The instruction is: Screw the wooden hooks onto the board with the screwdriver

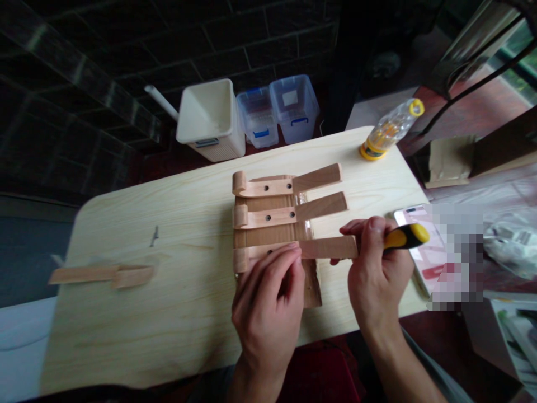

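Note:
Three pale wooden hook-shaped pieces lie side by side across a cardboard block: a far hook [277, 186], a middle hook [280, 216] and a near hook [329, 248]. The far and middle ones each show two dark holes. My left hand [268, 305] rests over the near hook, its fingers bent and pressed together beside a hole; what lies under the fingertips is hidden. In my right hand [377, 274] is a screwdriver [406, 236], its yellow and black handle pointing right. That hand's fingers also touch the right end of the near hook. The cardboard [312, 285] shows below the hooks.
Left on the table [176, 330] lies another wooden piece [103, 275], near small dark screws [154, 236]. A yellow-capped plastic bottle [388, 131] stands at the back right; a phone [419, 246] lies by my right hand. Behind are a white bin [210, 143] and clear boxes [293, 112].

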The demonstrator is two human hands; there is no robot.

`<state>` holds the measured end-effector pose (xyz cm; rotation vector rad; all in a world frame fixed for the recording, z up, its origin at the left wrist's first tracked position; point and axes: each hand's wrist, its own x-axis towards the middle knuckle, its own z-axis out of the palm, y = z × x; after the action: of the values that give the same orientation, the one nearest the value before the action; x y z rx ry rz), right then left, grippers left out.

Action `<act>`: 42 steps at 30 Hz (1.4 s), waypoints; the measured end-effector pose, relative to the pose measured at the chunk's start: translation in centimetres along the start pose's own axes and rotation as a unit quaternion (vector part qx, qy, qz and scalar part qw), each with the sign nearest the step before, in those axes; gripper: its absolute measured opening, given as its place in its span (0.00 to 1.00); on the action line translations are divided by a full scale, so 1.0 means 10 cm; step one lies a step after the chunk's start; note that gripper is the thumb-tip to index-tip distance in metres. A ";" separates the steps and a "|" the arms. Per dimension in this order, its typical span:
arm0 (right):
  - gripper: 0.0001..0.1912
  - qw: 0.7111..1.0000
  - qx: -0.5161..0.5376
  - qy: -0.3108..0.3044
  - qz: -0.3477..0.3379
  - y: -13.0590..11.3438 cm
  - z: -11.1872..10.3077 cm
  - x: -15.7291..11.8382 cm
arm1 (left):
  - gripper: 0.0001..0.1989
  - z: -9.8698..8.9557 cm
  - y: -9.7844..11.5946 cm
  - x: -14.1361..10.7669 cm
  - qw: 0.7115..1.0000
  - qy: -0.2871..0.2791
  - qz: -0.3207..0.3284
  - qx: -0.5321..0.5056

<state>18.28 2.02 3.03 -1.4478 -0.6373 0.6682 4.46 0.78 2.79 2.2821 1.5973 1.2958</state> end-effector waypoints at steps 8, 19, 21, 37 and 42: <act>0.21 1.000 -0.017 0.001 0.010 -0.02 -0.02 -0.01 | 0.14 0.01 0.01 -0.01 1.000 0.007 -0.008 -0.002; 0.24 0.999 -0.026 0.000 0.021 0.01 -0.04 -0.02 | 0.13 0.02 0.01 -0.02 1.000 0.008 -0.007 -0.007; 0.24 0.999 -0.028 -0.001 0.023 0.01 -0.04 -0.02 | 0.13 0.02 0.01 -0.02 1.000 0.006 -0.013 -0.007; 0.26 0.999 -0.051 0.000 0.014 -0.01 -0.04 -0.01 | 0.14 0.01 -0.01 -0.04 0.999 0.009 -0.004 -0.030; 0.26 0.998 -0.054 -0.005 0.011 -0.01 -0.04 -0.01 | 0.14 0.01 -0.02 -0.05 1.000 0.006 0.000 -0.029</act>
<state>18.52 1.66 3.10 -1.5544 -0.6745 0.6662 4.30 0.50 2.37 2.2436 1.5427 1.3403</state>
